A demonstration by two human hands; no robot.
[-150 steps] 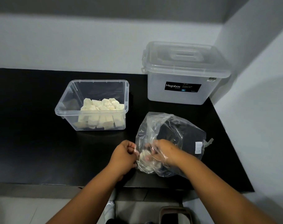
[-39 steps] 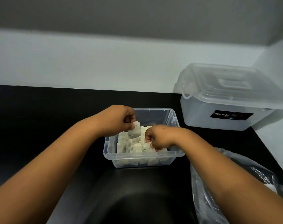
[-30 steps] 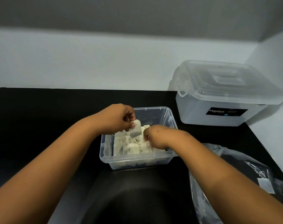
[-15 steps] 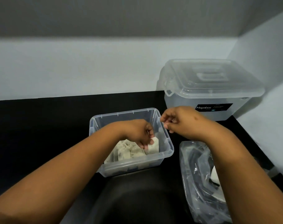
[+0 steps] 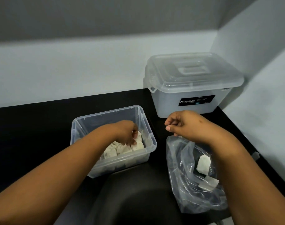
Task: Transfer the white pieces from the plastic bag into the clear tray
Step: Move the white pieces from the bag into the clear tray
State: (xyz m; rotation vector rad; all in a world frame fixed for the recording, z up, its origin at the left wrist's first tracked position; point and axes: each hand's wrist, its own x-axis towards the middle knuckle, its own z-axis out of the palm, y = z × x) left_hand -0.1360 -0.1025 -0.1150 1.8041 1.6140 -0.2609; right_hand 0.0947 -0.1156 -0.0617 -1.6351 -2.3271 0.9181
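Left hand reached into the clear tray at centre frame, fingers curled on a white piece; right hand hovered loosely curled, holding nothing, above the plastic bag at lower right; most pieces appeared transferred; at least one white piece remained bagged.

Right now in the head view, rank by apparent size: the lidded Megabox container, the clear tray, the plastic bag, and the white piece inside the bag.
1. Megabox container
2. clear tray and plastic bag: look alike, and the bag sits nearer the camera, so unranked
3. white piece, clearly smallest
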